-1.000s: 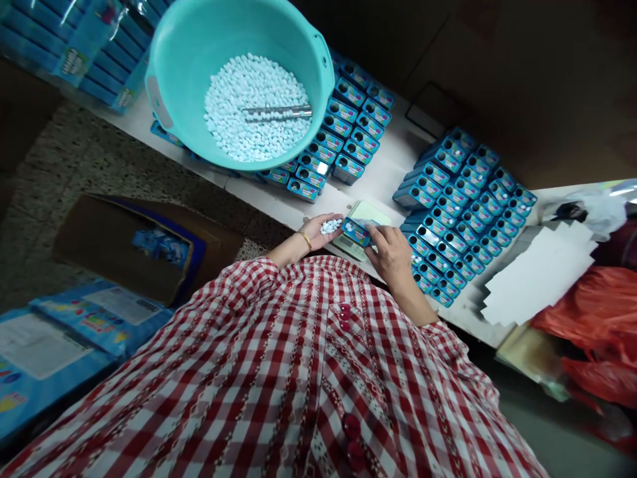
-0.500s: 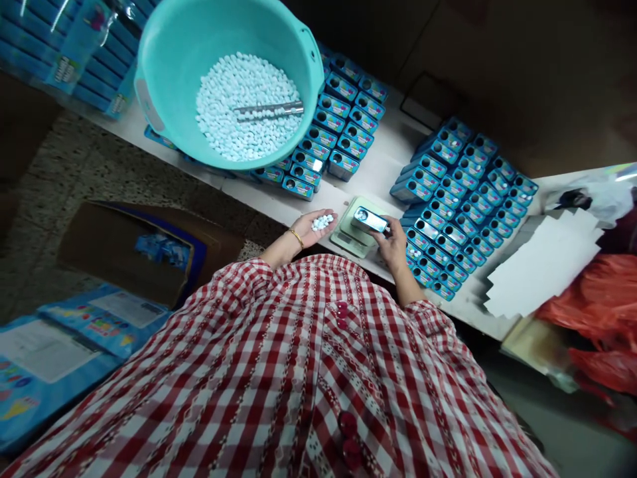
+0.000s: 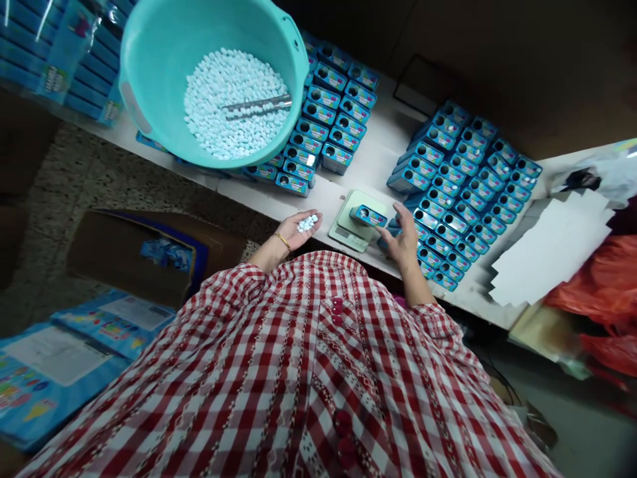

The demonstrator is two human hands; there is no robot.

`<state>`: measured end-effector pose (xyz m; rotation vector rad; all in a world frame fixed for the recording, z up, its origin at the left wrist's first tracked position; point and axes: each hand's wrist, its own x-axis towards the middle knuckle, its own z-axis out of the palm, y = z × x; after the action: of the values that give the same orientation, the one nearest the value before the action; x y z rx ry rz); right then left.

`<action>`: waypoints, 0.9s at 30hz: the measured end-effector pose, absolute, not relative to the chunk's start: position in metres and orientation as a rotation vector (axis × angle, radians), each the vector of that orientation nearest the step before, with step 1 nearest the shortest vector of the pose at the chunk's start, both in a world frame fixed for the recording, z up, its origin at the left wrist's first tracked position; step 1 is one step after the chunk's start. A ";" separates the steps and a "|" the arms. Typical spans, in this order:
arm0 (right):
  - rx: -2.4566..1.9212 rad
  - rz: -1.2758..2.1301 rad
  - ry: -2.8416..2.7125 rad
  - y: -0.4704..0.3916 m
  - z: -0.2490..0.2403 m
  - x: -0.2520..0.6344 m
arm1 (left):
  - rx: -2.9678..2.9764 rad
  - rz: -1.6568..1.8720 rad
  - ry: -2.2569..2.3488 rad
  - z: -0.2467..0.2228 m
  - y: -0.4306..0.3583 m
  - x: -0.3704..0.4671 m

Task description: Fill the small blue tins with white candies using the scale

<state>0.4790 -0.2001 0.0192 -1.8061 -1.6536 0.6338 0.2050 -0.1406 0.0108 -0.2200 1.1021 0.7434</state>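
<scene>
Cradling white pellets (image 3: 307, 223) in a cupped, upturned left hand (image 3: 297, 232), the spread right hand (image 3: 405, 236) gripping nothing beside a blue container (image 3: 371, 216).
The container stands on a scale (image 3: 347, 238); probably light, stiff and slick, it seems best pinched across its broad sides, mouth upward to avoid spills.

On one worktop (image 3: 383, 153): one teal tub (image 3: 162, 66) with one metal scoop (image 3: 283, 103), one scale (image 3: 345, 224) bearing one blue box (image 3: 371, 216), and two clusters of similar boxes (image 3: 456, 192), too crowded to count from here. Also present: one left hand (image 3: 301, 229), one right hand (image 3: 404, 236), one bangle (image 3: 283, 241).
</scene>
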 end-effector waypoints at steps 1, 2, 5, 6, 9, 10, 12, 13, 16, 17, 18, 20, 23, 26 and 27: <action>-1.808 0.567 -1.678 -0.203 0.030 0.476 | -0.202 0.731 1.100 0.012 -0.142 0.205; -1.796 0.539 -1.717 -0.206 0.040 0.470 | -0.179 0.708 1.094 0.013 -0.145 0.206; -1.653 0.698 -1.977 -0.213 0.057 0.436 | -0.099 0.593 1.062 0.019 -0.154 0.210; -1.592 0.785 -2.089 -0.214 0.059 0.422 | -0.070 0.547 1.050 0.021 -0.158 0.211; -1.538 0.956 -2.371 -0.210 0.057 0.380 | -0.006 0.434 1.073 0.023 -0.169 0.211; -1.552 0.992 -2.440 -0.208 0.056 0.370 | 0.007 0.409 1.090 0.023 -0.172 0.210; -1.581 1.058 -2.540 -0.205 0.053 0.356 | 0.025 0.379 1.116 0.020 -0.177 0.207; -1.586 1.099 -2.574 -0.204 0.052 0.352 | 0.034 0.369 1.119 0.018 -0.179 0.204; -1.593 1.219 -2.590 -0.204 0.048 0.346 | 0.059 0.346 1.126 0.013 -0.184 0.196; -1.599 1.239 -2.574 -0.205 0.047 0.344 | 0.064 0.341 1.131 0.011 -0.185 0.193; -1.605 1.248 -2.553 -0.205 0.046 0.343 | 0.066 0.338 1.132 0.010 -0.186 0.190; -1.617 1.247 -2.514 -0.206 0.044 0.340 | 0.064 0.330 1.121 0.006 -0.186 0.184; -1.614 1.248 -2.471 -0.205 0.043 0.336 | 0.056 0.317 1.079 0.002 -0.186 0.177; -1.603 1.242 -2.487 -0.203 0.045 0.334 | 0.056 0.321 1.063 0.001 -0.184 0.175; -1.604 1.237 -2.506 -0.202 0.046 0.333 | 0.056 0.324 1.069 0.002 -0.184 0.175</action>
<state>0.3334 -0.2021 0.0459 -1.6036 -2.5059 1.2368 0.1747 -0.1837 0.0017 0.0561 1.0689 0.3235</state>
